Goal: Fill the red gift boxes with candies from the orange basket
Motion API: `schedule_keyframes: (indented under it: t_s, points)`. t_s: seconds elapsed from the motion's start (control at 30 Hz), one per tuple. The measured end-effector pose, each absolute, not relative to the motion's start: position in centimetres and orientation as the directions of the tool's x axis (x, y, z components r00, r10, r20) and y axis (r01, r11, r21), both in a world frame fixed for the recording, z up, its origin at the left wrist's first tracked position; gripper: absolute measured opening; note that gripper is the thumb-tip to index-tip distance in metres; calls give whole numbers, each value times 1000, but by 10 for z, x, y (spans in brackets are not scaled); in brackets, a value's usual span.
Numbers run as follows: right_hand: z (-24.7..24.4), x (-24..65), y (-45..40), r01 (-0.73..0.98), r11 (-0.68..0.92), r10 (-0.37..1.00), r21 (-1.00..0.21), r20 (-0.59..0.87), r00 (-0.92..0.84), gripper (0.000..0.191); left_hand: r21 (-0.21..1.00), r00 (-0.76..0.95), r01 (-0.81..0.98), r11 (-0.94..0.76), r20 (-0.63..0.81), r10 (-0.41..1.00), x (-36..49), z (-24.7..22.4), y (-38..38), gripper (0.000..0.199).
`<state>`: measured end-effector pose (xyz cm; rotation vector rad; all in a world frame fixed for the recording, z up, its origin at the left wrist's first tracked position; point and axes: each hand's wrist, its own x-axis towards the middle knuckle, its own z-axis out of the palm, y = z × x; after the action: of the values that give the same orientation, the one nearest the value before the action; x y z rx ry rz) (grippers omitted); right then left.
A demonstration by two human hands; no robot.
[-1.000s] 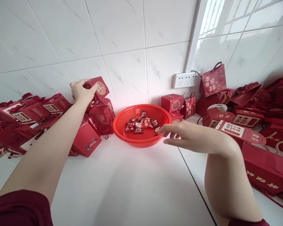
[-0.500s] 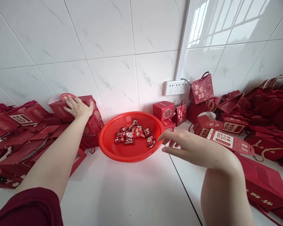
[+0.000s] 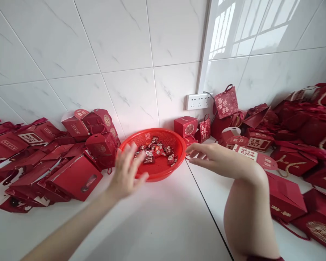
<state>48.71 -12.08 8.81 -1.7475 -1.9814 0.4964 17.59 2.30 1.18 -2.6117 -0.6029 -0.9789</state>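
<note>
A round red plastic basket (image 3: 152,177) stands against the tiled wall, with several red wrapped candies (image 3: 150,158) inside. My left hand (image 3: 127,172), slightly blurred, hovers at the basket's front left edge, its fingers spread and nothing held. Beside the basket's right rim is my right hand (image 3: 206,156), palm down, fingers loosely extended and apart, with nothing seen in it. Close behind that hand are a small red box (image 3: 186,127) and a small red bag (image 3: 204,129).
Stacked red gift boxes (image 3: 74,175) fill the left side. More red boxes and bags (image 3: 286,195) crowd the right. A white power strip (image 3: 199,101) is on the wall, with a patterned red bag (image 3: 226,102) near it.
My left hand has left the boxes on the left and moved right to the basket's front left edge. My right hand remains by the right rim. The view has shifted slightly.
</note>
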Motion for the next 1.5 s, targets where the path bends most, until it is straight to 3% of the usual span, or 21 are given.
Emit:
schedule_keyframes:
  t_s: [0.07,0.1,0.13,0.23,0.37,0.47,0.6,0.67,0.73,0.87,1.07,1.2,1.27,1.33,1.4,1.5]
  points:
    - [89,484,-126,834,108,992,-541,115,-53,34,-137,856,1,-991,512,-70,177,-32,-32,71]
    - [90,482,-128,838,96,992,-538,120,-37,33,-62,928,-193,-979,311,-203,177,-48,-53,71]
    - [91,479,-132,841,88,992,-534,121,-26,33,46,953,-252,-967,184,-240,178,-61,-70,70]
    - [96,475,-149,849,35,989,-528,140,46,30,279,997,-71,-958,9,-72,185,-78,-96,72]
    - [87,494,-188,821,-229,897,-523,213,386,32,371,994,112,-922,-37,105,194,-81,-95,68]
    - [54,514,-219,662,-474,645,-581,283,710,34,363,988,152,-919,-31,152,197,-84,-93,64]
    - [-9,524,-240,374,-594,166,-712,346,923,47,357,975,218,-908,-38,219,196,-86,-94,62]
    - [-36,522,-237,304,-603,54,-737,343,938,55,366,974,219,-904,-33,223,195,-86,-93,62]
    - [-58,519,-230,281,-624,27,-729,339,941,68,376,976,209,-903,-17,219,193,-87,-91,61]
    - [-85,517,-215,281,-688,41,-669,351,936,87,388,974,206,-898,10,228,190,-88,-88,59]
    - [-78,512,-219,276,-702,-2,-656,389,921,66,404,973,212,-890,-1,231,187,-88,-90,58]
    - [-55,479,-227,423,-620,27,-661,521,853,56,404,976,199,-893,2,218,186,-88,-90,59]
    - [-49,454,-224,532,-429,144,-730,527,838,56,406,975,183,-895,43,219,184,-89,-88,59]
    - [-50,431,-216,504,-131,353,-854,435,829,56,408,966,185,-894,93,242,181,-91,-85,57]
    - [-57,412,-204,272,91,595,-958,271,756,55,410,948,210,-888,138,288,178,-93,-79,55]
    - [-73,397,-190,-121,168,789,-978,60,612,53,415,919,242,-877,192,345,175,-96,-69,47]
